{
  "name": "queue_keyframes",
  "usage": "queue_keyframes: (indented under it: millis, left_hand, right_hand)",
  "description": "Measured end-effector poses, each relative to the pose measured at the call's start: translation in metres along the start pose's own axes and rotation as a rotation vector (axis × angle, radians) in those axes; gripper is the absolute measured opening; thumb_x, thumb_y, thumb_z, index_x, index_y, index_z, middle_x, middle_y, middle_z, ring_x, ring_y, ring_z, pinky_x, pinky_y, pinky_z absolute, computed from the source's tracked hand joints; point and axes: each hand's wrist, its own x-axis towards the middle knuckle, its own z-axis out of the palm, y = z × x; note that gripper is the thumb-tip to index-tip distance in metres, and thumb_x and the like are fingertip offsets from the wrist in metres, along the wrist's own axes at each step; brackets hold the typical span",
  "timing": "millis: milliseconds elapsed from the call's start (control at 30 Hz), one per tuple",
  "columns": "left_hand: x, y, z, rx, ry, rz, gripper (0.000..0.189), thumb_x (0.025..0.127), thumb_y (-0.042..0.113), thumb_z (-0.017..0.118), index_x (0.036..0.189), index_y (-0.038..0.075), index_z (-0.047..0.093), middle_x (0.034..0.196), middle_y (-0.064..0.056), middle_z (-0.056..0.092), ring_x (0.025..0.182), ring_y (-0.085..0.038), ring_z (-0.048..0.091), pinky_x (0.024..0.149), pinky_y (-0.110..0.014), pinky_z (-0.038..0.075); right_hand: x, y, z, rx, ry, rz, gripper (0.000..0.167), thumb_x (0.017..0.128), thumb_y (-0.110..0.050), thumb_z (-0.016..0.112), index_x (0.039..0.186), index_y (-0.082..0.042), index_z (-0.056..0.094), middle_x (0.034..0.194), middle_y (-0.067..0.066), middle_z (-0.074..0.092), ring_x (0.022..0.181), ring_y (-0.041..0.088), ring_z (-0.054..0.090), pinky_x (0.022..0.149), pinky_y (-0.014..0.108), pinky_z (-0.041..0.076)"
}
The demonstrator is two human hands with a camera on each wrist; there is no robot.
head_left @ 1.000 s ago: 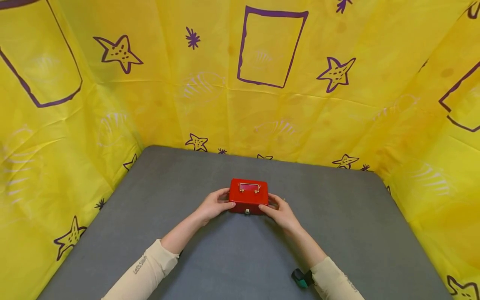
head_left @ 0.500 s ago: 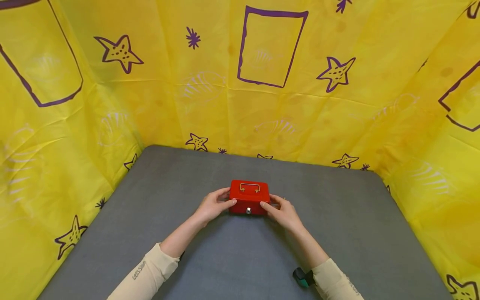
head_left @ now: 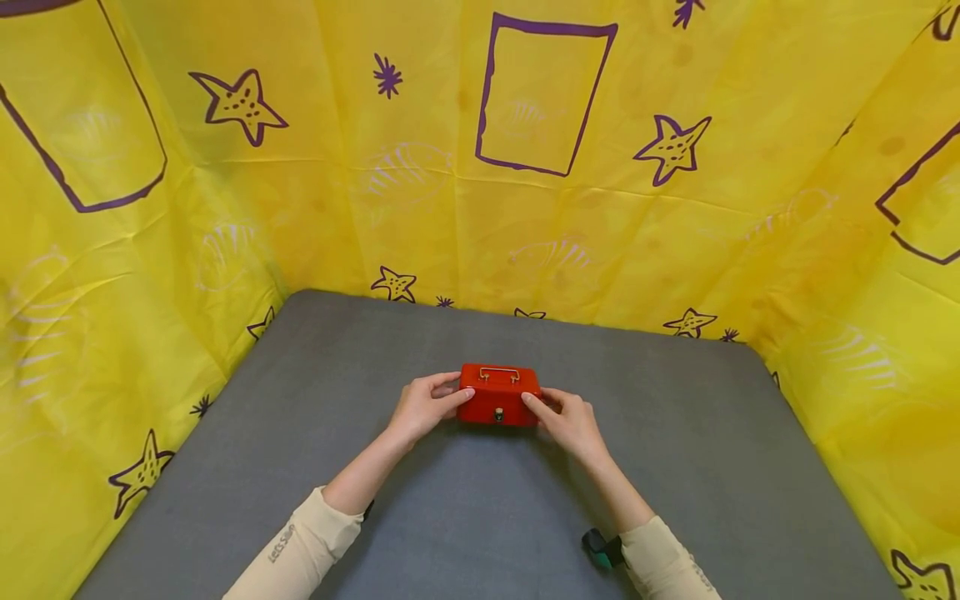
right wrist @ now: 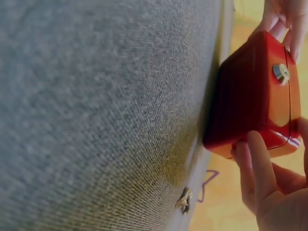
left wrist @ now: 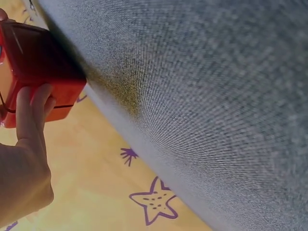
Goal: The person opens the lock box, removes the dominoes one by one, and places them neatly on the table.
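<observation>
A red metal cash box [head_left: 487, 406] with a folding wire handle [head_left: 498, 369] on its lid is held between two hands at mid-table. Its lid is closed, and a round silver lock [right wrist: 281, 73] sits on the front face. My left hand [head_left: 422, 412] grips the left end, thumb on the front, with fingers flat along the side in the left wrist view. The right end is gripped by my right hand [head_left: 576, 429], its thumb at the front corner. The box leans back with its front edge raised, so the dark underside shows in the right wrist view.
A grey cloth-covered table [head_left: 360, 342] spreads around the box. Yellow curtains [head_left: 420, 225] with purple starfish drawings enclose its back and sides. A small brass-coloured thing [right wrist: 183, 200] lies on the tabletop near the right hand.
The box has tipped further back between the hands: its front face shows more and its lid less. Both thumbs have shifted slightly upward with it.
</observation>
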Motion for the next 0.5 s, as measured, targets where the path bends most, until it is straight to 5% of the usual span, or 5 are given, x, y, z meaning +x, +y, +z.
queue_keyframes:
  millis: [333, 500]
  left_hand:
    - [0.007, 0.002, -0.001, -0.009, 0.04, -0.037, 0.053, 0.082, 0.029, 0.08, 0.127, 0.005, 0.065, 0.109, -0.016, 0.07, 0.086, -0.021, 0.072, 0.072, -0.034, 0.058]
    - [0.009, 0.003, -0.001, 0.117, 0.075, 0.034, 0.05, 0.083, 0.034, 0.079, 0.124, 0.007, 0.068, 0.103, -0.013, 0.072, 0.081, -0.019, 0.072, 0.068, -0.03, 0.058]
  right_hand:
    - [0.007, -0.001, 0.001, -0.089, 0.061, -0.038, 0.048, 0.089, -0.048, 0.067, 0.115, -0.008, 0.073, 0.087, 0.001, 0.072, 0.072, 0.014, 0.062, 0.064, 0.029, 0.049]
    - [0.011, -0.002, 0.001, -0.119, 0.075, -0.039, 0.046, 0.089, -0.052, 0.065, 0.108, -0.012, 0.076, 0.073, -0.003, 0.067, 0.071, 0.018, 0.056, 0.06, 0.029, 0.044]
